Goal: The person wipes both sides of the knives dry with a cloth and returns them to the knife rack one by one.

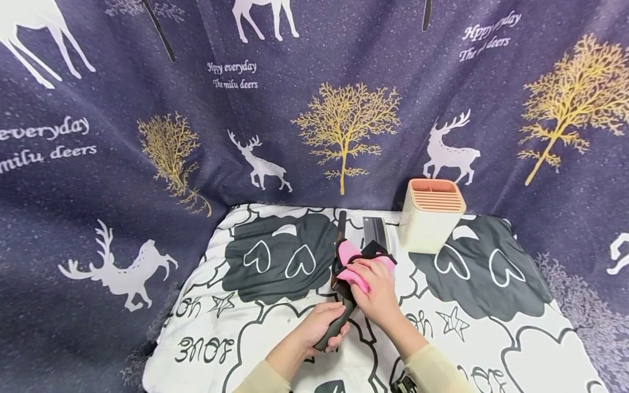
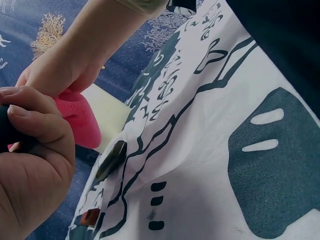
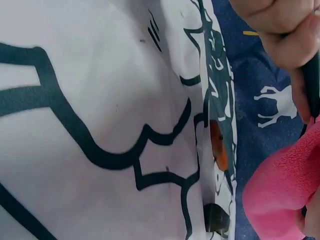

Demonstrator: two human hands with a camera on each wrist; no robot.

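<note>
My left hand [image 1: 324,327] grips the black handle [image 1: 336,327] of a knife, fingers wrapped round it, in the head view. A pink cloth [image 1: 349,251] with black edging is bunched over the knife's upper part, hiding most of its blade. My right hand [image 1: 375,286] holds this cloth against the knife, just above the left hand. In the right wrist view the cloth [image 3: 280,190] hangs beside the black handle [image 3: 312,85]. Behind the hands lie a dark-handled long piece [image 1: 342,221] and a broad grey blade [image 1: 375,229], both partly covered by the cloth.
A cream knife block [image 1: 425,232] with an orange slotted top stands at the back right. A black-and-white patterned cloth [image 1: 275,371] covers the table. The dark blue curtain [image 1: 304,109] with deer and trees hangs behind it.
</note>
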